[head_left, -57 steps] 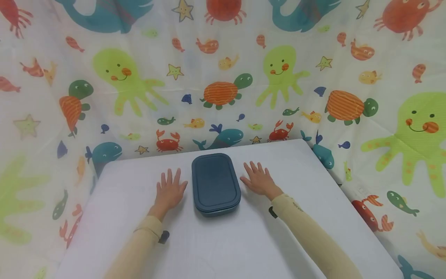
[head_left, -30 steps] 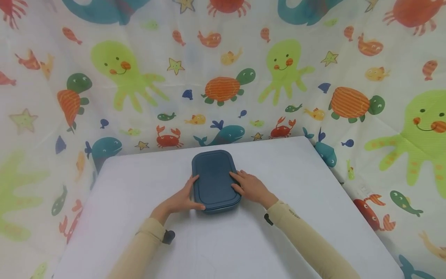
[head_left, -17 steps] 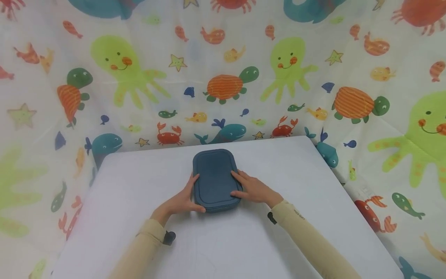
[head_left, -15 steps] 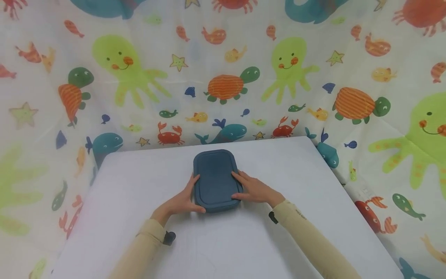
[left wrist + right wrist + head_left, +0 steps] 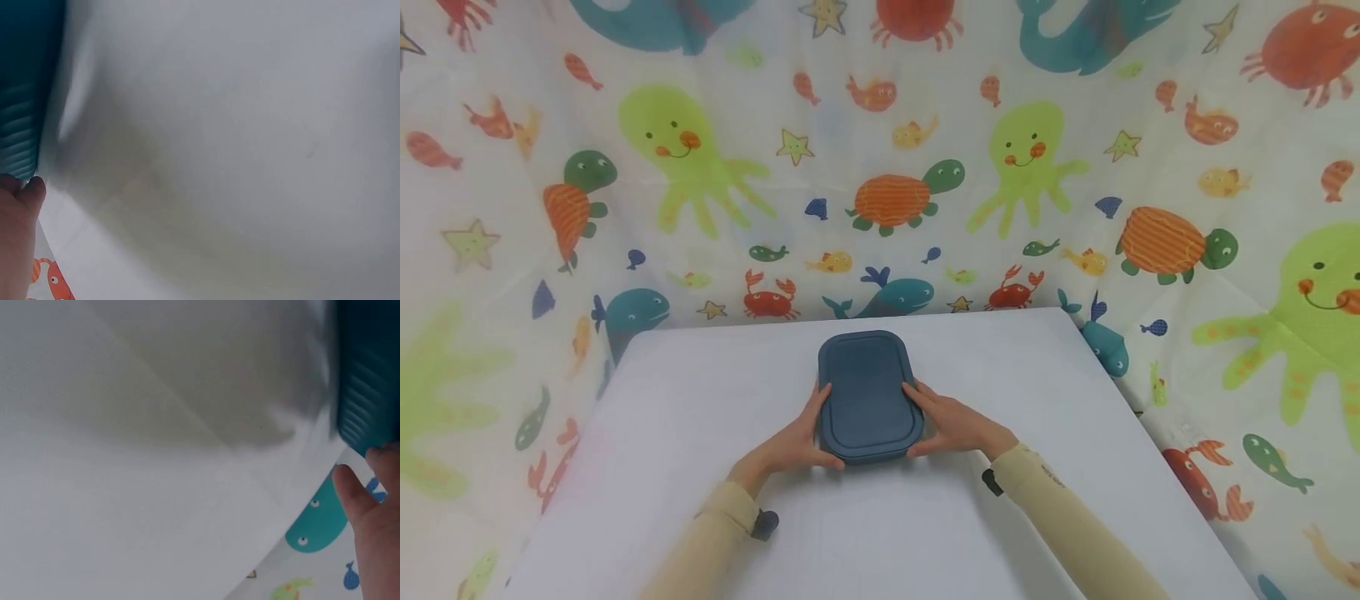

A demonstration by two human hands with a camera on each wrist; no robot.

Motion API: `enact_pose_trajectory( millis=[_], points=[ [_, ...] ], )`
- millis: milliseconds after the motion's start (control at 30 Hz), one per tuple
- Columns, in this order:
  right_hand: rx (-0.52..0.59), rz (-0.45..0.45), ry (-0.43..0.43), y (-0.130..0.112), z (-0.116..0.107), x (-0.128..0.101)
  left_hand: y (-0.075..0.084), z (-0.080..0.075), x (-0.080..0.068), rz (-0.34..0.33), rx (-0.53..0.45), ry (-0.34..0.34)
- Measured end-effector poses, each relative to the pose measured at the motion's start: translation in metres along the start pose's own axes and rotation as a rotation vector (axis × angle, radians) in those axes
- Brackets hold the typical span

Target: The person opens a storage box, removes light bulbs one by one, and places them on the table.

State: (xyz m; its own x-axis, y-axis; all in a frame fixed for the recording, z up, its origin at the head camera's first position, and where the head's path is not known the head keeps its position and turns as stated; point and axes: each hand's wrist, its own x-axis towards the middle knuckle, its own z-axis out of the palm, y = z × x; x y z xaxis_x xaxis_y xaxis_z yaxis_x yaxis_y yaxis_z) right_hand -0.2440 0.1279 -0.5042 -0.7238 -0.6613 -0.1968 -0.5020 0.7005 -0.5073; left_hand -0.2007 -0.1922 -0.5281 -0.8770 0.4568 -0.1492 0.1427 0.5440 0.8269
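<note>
A dark blue lidded food container point(image 5: 868, 392), rectangular with rounded corners, stands near the back of the white table. My left hand point(image 5: 793, 442) grips its left side, with the index fingertip at the lid's edge and the thumb along the front left corner. On the opposite side my right hand point(image 5: 955, 423) holds it, fingertips on the lid's right rim and thumb by the front right corner. Ribbed side wall of the container point(image 5: 19, 131) shows above the left hand point(image 5: 15, 231) in the left wrist view. The right wrist view shows the right fingers point(image 5: 353, 490) near its lower edge.
The white table point(image 5: 850, 542) reaches to a sheet point(image 5: 820, 233) printed with sea animals, which hangs behind it and along both sides. Dark wrist devices point(image 5: 765, 525) show at both beige sleeves point(image 5: 1067, 517).
Both hands, first spread flat on the table beside the container, have moved inward and taken hold of its sides. The right thumb has slid from the lid to the front right corner.
</note>
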Motion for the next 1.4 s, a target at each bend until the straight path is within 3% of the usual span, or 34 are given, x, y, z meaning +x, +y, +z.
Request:
enact_pose_trajectory(
  millis=[333,900,1233,1400],
  points=[
    [-0.014,-0.004,0.013,0.001,-0.004,-0.001,0.007,-0.007,-0.001,-0.025,0.026,0.018],
    [-0.042,-0.03,0.086,-0.004,-0.006,-0.004,0.001,-0.009,-0.003,-0.021,-0.003,0.02],
    [-0.201,-0.144,0.157,-0.02,0.0,0.014,-0.01,-0.024,-0.021,-0.026,0.006,0.07],
    [-0.195,-0.16,0.15,-0.035,0.006,0.023,-0.019,-0.033,-0.036,-0.027,0.025,0.079]
  ],
)
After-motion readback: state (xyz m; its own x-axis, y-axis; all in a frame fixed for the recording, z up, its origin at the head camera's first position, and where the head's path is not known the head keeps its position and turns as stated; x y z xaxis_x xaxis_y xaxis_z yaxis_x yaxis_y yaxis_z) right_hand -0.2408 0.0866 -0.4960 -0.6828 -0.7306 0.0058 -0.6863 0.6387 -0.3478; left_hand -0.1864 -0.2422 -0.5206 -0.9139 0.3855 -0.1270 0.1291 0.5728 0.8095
